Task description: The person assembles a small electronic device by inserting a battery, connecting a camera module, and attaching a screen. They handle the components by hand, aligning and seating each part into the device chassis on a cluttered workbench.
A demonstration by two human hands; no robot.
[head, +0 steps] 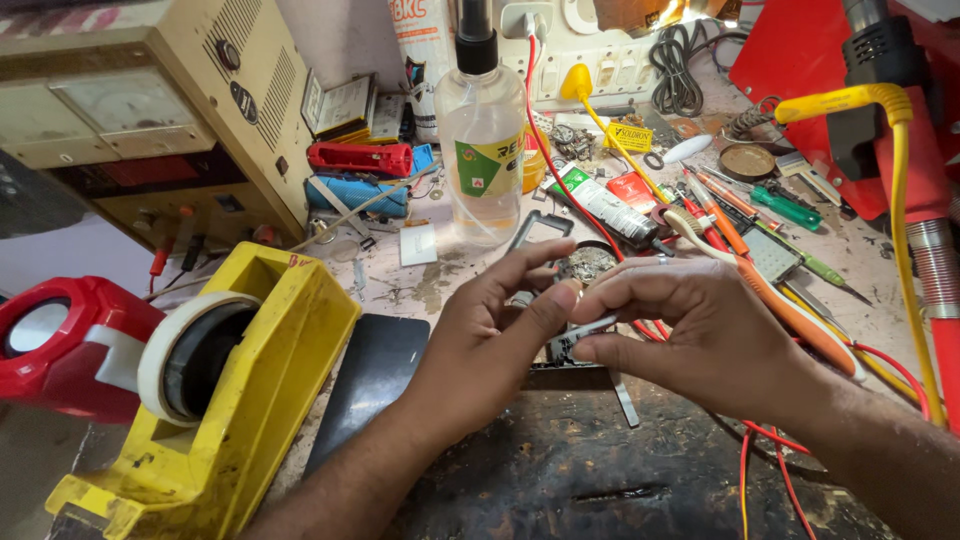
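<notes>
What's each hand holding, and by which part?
Both hands, left hand and right hand, pinch a small dark part between fingertips, the left at its left edge. What it is cannot be told.

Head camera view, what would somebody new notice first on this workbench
Most striking is the big yellow tape dispenser with its white roll, low at the left edge beside a red object. At the centre, the left hand and right hand meet over a small metal part, fingers pinching it. Behind them stands a clear spray bottle, with screwdrivers and tubes scattered to its right.
</notes>
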